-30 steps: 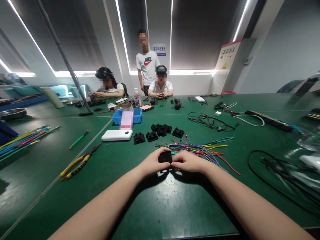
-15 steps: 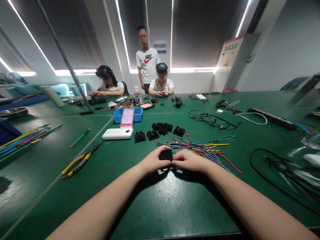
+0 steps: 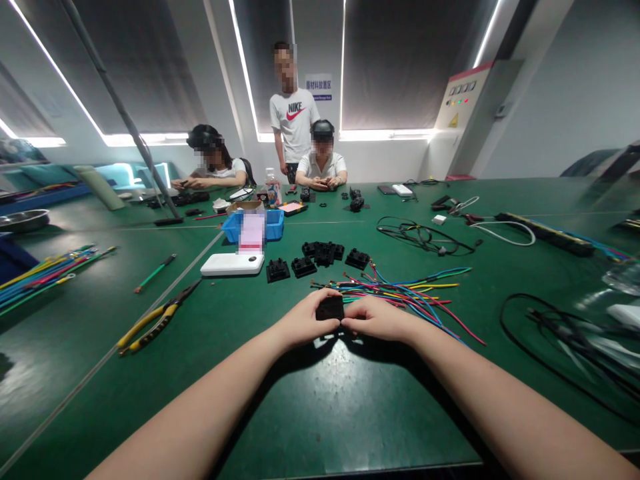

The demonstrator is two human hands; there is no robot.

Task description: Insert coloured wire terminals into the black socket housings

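The green surface (image 3: 320, 413) fills most of the view, with two people seated at its far side and a third standing behind them. Both forearms reach forward from the near edge and slant inward, so the left hand (image 3: 307, 320) and the right hand (image 3: 375, 319) meet near the middle, low over the surface, knuckles outward. Beyond and to the right of the hands spreads a loose bundle of coloured wires (image 3: 425, 303), red, blue, yellow and green. The blue plastic bin (image 3: 275, 228) sits farther off, left of centre; a blurred pink and white item (image 3: 253, 233) covers part of its front, and what lies inside cannot be told. Well to the left lie yellow and black pliers (image 3: 160, 323), their nose pointing away. A white power bank (image 3: 233, 265) rests just in front of the bin. To its right is a cluster of black plastic parts (image 3: 325, 253), upright on the surface, near but apart from the hands. Smallest is the black plastic block (image 3: 329, 308), between the hands: the left fingers are clamped on it, thumb on the near side, while the right fingers are drawn together, tips touching its right edge
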